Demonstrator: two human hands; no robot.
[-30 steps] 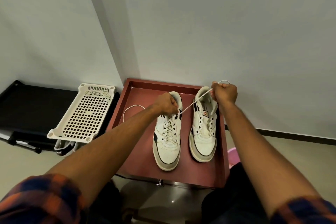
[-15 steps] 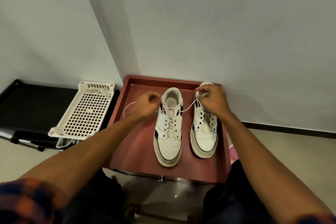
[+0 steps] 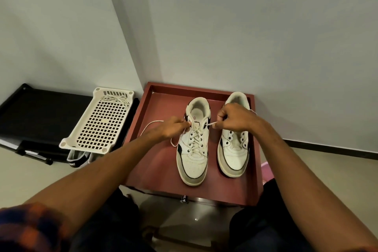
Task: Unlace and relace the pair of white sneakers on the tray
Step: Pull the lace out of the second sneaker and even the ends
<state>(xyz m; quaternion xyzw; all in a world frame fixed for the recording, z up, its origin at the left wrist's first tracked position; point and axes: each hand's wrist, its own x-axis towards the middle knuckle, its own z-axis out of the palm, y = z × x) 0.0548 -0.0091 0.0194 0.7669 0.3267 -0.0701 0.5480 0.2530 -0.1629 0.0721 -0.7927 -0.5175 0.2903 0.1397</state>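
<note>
My L hand (image 3: 171, 129) + R hand (image 3: 235, 117) fingers pinched on lace (image 3: 211, 124) ends, top eyelets of laced sneaker (image 3: 194, 161). Relacing prob. near done. Next: even ends, tie; then unlaced sneaker (image 3: 234, 155).

We see dim, soft light; faint shadows lie on the tray (image 3: 163, 104), and the sleeve (image 3: 26, 229) blurs at the edge.

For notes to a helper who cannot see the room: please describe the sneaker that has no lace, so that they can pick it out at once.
A dark red tray stands against the wall. Of the white pair in it, the unlaced sneaker is the one by the tray's right wall. Its eyelets are empty; the laced sneaker beside it carries a crossed lace.
</note>
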